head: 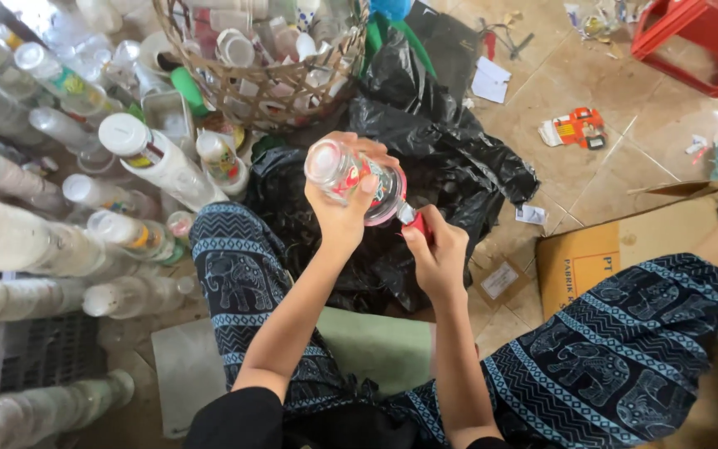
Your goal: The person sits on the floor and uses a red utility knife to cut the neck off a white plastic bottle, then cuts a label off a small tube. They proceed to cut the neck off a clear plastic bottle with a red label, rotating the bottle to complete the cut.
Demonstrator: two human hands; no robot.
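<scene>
**Cutting at a plastic cup over the black bag**

Head view: I saw the left hand [341, 212] raised in front of the knees, its grip closed around a clear plastic cup [357, 179] with a red and green printed label, the cup lying on its side with its open mouth turned up and left toward the camera. The right hand [440, 258] sat just beside and below it, clenched on a small red-handled cutter [416, 223] whose pale blade touched the cup's lower end. Both hands hovered above a crumpled black plastic bag [450, 158] spread on the tiled floor [592, 58] between the patterned trouser legs.

To the left lay long nested stacks of clear cups [27, 249]; a woven basket [268, 91] filled with more cups stood just behind the bag. A cardboard box [617, 249] lay by the right knee, and a red crate [700, 37] stood well apart at the top right.

I judged the step in hand to be slicing at the label or base of the held cup. The next move seemed to call for a steady left grip while the blade ran along the plastic, kept clear of the left fingers.
</scene>
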